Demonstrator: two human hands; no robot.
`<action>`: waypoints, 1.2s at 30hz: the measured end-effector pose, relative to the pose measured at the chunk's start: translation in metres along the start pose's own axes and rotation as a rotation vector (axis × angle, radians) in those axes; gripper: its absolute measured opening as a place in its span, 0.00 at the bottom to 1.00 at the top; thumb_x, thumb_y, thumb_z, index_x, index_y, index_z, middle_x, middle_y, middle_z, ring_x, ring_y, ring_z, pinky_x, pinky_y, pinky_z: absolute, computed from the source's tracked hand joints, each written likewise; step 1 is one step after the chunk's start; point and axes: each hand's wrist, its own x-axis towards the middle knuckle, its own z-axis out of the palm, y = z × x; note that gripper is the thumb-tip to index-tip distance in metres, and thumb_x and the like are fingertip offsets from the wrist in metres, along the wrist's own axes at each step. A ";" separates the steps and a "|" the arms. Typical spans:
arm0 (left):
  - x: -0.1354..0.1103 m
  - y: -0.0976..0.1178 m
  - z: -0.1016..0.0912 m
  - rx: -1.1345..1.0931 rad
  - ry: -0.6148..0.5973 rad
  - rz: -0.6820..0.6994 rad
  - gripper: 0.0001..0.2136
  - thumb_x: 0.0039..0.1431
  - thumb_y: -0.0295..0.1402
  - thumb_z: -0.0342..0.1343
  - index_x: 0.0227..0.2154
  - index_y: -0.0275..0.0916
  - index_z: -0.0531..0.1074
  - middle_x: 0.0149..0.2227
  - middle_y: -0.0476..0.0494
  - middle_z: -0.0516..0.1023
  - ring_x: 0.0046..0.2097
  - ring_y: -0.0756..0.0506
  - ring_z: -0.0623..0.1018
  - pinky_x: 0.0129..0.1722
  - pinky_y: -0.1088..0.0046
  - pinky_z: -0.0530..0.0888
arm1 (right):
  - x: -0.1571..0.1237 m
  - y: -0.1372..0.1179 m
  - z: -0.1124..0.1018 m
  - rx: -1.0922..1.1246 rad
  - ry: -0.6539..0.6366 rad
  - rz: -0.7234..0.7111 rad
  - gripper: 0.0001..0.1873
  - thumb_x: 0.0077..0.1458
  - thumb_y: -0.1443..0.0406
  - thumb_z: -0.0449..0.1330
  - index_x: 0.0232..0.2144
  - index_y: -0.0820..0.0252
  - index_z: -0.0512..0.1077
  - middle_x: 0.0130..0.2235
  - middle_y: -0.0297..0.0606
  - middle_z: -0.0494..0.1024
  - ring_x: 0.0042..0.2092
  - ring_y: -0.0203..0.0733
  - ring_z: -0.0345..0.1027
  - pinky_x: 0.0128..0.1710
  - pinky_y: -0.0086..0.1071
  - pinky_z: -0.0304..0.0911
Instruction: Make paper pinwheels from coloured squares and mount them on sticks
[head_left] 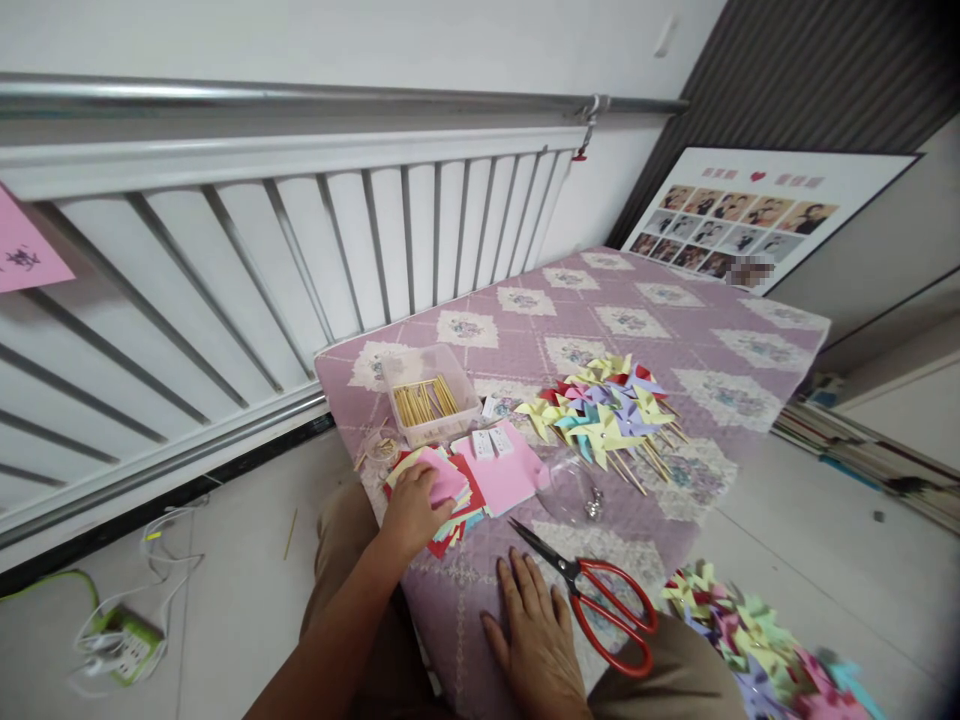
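My left hand is on a stack of coloured paper squares, its fingers bent over the top pink sheet and its thumb at the near side. Palm down, my right hand lies flat on the tablecloth with fingers stretched out. Just right of it are scissors with red handles, blades pointing away to the left. Beside the stack lies a pink sheet pile with two small white printed pieces on it. Finished paper pinwheels on sticks are heaped further right.
A clear plastic box of golden sticks stands behind the paper, near a small round container. A transparent bag or dish holds small metallic bits. More pinwheels are at lower right. A power strip with cables lies on the floor; a radiator lines the wall.
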 end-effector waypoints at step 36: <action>0.009 -0.002 -0.012 -0.145 0.001 -0.058 0.13 0.59 0.32 0.48 0.44 0.39 0.73 0.45 0.40 0.79 0.49 0.42 0.76 0.51 0.64 0.69 | -0.001 0.004 0.002 0.008 0.044 -0.006 0.31 0.57 0.54 0.53 0.62 0.54 0.61 0.66 0.43 0.58 0.66 0.56 0.50 0.60 0.59 0.47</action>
